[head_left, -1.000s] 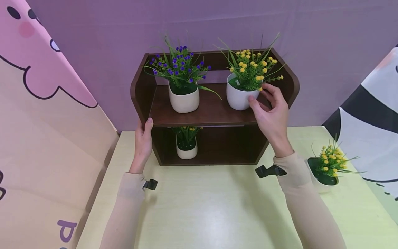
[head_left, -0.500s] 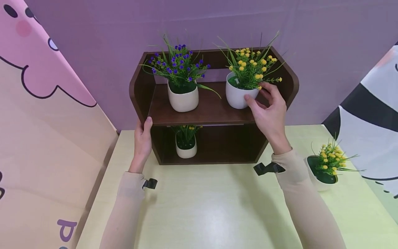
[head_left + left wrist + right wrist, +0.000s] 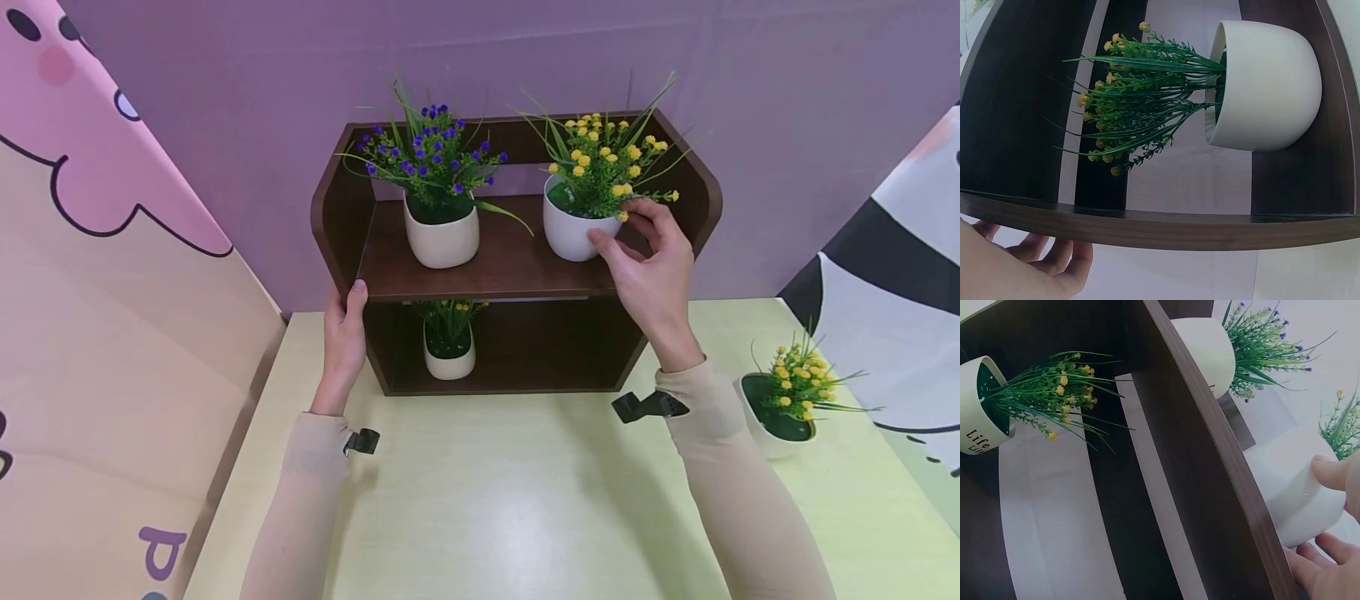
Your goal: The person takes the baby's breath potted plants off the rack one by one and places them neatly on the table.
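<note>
On upper shelf [image 3: 513, 262], right grip [image 3: 654, 271] half-closed, pinching white pot [image 3: 570, 235]

Bright, soft light in the head view; dimmer, harder contrast at the wrists.
A pale glare spot sits at lower centre on the tabletop [image 3: 517, 475], with a faint shadow left of the right sleeve [image 3: 738, 483], while the lower tier of the brown shelf [image 3: 517, 275] falls dark. In the left wrist view, the shelf's edges bow outward. In the right wrist view, the held white pot [image 3: 1291, 494] is nearly washed out.
</note>
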`<state>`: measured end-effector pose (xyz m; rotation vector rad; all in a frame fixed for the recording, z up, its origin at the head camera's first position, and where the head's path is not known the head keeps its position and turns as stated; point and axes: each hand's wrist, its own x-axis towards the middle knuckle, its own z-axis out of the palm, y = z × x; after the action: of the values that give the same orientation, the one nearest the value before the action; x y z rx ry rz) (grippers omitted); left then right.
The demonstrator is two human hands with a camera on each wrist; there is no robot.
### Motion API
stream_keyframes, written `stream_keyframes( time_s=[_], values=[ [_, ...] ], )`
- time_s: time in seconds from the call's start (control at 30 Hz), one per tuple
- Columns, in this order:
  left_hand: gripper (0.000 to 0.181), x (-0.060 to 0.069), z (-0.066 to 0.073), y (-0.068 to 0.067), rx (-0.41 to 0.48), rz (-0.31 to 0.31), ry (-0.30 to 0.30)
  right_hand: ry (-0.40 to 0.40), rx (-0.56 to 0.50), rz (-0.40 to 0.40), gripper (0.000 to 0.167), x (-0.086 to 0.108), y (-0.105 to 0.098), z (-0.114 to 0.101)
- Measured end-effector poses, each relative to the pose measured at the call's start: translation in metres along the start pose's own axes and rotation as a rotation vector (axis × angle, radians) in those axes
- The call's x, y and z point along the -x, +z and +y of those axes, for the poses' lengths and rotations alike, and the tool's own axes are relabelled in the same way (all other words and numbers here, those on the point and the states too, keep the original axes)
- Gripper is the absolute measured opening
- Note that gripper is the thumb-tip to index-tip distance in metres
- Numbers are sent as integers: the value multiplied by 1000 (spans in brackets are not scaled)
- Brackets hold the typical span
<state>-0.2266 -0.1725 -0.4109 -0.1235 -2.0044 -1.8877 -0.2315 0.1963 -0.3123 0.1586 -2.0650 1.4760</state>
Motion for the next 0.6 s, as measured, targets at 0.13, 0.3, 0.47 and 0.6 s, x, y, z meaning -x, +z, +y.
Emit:
stream_keyframes(
  time_s=[0.13,0.3,0.47,0.6],
  values=[
    [54,0,-1,0,-3,1,-2,-4,-25,0,47,0,-1,0],
    [53,1,0,-1,-5,2,9,-3,-77,4,45,2,-2,-1],
    [53,2,1,-1,-1,0,13,1,-99,20,42,5,-4,-2],
    [54,2,2,-1,-5,-6,11,9,-106,27,42,9,-7,-3]
  ],
)
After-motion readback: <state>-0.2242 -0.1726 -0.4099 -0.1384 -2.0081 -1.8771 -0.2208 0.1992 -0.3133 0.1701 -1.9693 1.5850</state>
